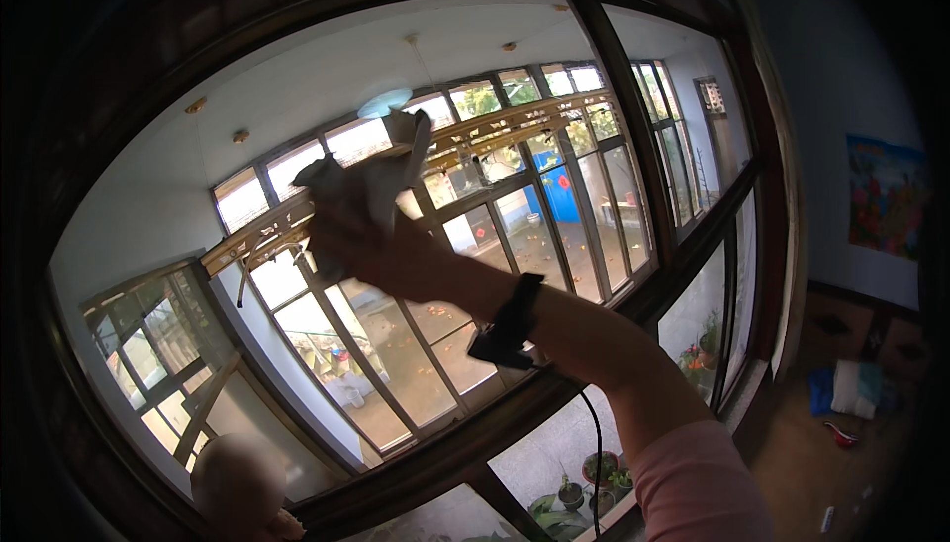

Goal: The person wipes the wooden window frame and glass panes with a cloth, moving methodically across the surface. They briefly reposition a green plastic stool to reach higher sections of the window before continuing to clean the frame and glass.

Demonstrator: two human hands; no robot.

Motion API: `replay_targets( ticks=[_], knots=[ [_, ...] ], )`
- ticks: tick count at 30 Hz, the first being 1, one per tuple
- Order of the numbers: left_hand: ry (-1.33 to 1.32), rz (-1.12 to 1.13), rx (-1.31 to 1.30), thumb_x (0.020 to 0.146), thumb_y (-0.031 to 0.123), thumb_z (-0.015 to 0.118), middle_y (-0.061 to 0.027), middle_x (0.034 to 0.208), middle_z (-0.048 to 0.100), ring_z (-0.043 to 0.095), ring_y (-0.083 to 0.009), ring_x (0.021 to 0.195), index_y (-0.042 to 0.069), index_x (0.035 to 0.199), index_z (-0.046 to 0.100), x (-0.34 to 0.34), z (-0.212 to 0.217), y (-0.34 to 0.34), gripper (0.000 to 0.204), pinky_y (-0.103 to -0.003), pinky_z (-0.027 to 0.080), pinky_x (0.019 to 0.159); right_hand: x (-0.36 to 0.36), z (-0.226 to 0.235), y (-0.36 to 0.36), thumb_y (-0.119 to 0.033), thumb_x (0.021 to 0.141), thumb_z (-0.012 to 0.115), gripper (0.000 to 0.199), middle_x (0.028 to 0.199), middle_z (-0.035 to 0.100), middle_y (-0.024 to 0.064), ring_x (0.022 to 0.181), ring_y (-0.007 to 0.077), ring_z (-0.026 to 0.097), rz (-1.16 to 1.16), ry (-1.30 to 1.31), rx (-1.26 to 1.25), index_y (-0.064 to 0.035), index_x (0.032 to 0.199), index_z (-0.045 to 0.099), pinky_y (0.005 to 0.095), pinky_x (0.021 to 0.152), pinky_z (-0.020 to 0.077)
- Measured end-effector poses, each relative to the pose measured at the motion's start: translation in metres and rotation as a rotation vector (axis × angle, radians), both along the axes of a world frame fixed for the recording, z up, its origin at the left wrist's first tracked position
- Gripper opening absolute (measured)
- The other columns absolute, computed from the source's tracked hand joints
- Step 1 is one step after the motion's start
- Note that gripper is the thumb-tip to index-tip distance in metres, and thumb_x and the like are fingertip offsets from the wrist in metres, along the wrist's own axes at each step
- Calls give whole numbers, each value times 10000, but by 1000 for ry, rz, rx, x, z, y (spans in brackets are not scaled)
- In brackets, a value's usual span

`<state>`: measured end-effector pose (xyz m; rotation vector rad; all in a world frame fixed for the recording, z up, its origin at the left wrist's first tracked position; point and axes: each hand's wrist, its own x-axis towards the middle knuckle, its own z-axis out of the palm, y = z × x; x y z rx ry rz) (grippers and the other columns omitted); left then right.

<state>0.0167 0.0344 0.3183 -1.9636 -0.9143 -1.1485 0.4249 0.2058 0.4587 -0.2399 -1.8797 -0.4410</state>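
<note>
My right hand is raised at the window, its fingers wrapped round a greyish cloth. The cloth is bunched up and smeared by motion, with one loose end sticking up. It is held in front of the large upper glass pane; whether it touches the glass is hard to see. A black strap with a thin cable circles my right wrist, and a pink sleeve covers the upper arm. Low at the left, a blurred skin-toned shape, seemingly my left hand, is by the dark lower frame; its fingers are mostly hidden.
Dark window bars divide the panes. Beyond the glass are a drying rack, a round ceiling lamp, a blue door and potted plants. At right, a colourful poster hangs above folded cloths.
</note>
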Motion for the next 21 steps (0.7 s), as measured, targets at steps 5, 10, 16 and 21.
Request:
replay_targets(
  ticks=[5, 10, 16, 21],
  knots=[
    [44, 109, -7, 1058, 396, 339, -164, 1423, 541, 569, -278, 1130, 59, 1375, 550, -54, -27, -3, 508, -439, 473, 975, 178, 48, 41, -255, 1029, 566, 359, 1410, 531, 197, 1192, 326, 574, -244, 594, -82, -97, 1352, 578, 442, 1033, 470],
    [51, 322, 66, 1037, 291, 335, -230, 1406, 546, 538, -391, 1276, -53, 1395, 513, -61, -12, -46, 527, -507, 452, 1067, 241, 89, 49, -200, 951, 636, 343, 1344, 581, 198, 1155, 376, 599, -1517, 476, 561, -108, 1282, 626, 482, 826, 560],
    [-552, -740, -423, 1013, 235, 544, -110, 1167, 579, 630, -265, 900, 45, 1297, 558, 13, 26, -10, 342, -385, 557, 810, -11, 60, 11, -175, 903, 644, 288, 1303, 599, 193, 1245, 368, 538, -672, -1, 651, -118, 1177, 715, 595, 1095, 362],
    [-898, -1285, -691, 1046, 357, 534, -58, 1339, 553, 588, -202, 1191, 81, 1481, 377, 80, 30, 31, 539, -486, 533, 973, -87, 7, -43, -10, 921, 613, 378, 1256, 644, 118, 1213, 290, 599, -145, -255, 215, -124, 1279, 654, 447, 1063, 466]
  ],
)
